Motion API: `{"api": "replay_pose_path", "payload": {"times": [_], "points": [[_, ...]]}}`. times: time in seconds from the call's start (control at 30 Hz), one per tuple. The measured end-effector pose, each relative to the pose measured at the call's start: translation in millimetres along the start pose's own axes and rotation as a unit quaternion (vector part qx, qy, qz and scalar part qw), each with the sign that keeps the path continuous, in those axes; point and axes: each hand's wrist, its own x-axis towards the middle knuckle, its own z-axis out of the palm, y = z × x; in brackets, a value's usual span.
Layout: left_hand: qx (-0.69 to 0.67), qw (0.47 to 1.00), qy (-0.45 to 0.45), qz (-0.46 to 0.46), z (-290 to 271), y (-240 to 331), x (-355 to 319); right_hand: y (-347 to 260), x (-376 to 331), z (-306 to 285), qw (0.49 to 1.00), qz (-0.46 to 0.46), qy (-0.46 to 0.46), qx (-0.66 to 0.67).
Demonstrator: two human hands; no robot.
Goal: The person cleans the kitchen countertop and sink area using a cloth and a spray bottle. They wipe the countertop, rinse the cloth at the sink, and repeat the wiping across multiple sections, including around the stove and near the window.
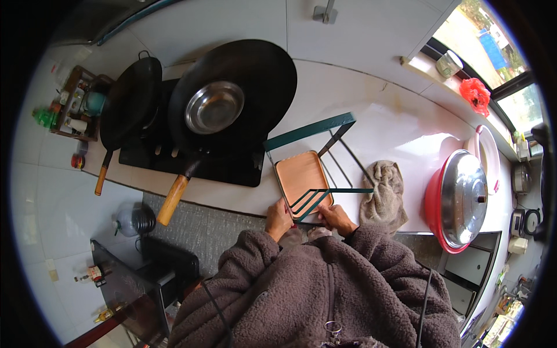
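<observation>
A green wire rack with an orange tray lying inside it is seen at the front edge of the surface, between a black stove and a crumpled grey towel. The rack's near corner is touched by both hands. The left hand is curled at the tray's front left corner; whether it is closed on the tray rim or on a rack bar cannot be told. The right hand is laid by the rack's front right bar, fingers bent, its hold likewise unclear. The rack is judged stiff and light, its thin metal bars smooth but easily hooked by fingers; the flat top bar or side bars would serve best as holds. The tray is judged rigid and light, liable to slide on the wires if the rack is tipped.
</observation>
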Motion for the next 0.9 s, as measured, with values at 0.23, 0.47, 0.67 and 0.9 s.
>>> {"api": "replay_pose_path", "payload": {"times": [0.23,0.47,0.67,0.9], "points": [[-0.028,0.996,-0.011,-0.086,-24,22,-4,-18,-25,-40,0.997,-0.033,0.004,-0.07],[0.056,0.974,0.134,0.176,-47,75,-25,1,-76,-142,0.772,-0.207,0.334,-0.499],[0.008,0.976,0.054,0.211,-28,83,-1,10,-36,-143,0.807,-0.11,0.268,-0.514],[-0.039,0.975,0.099,0.195,0,86,22,-46,17,-173,0.8,-0.167,0.312,-0.484]]}}
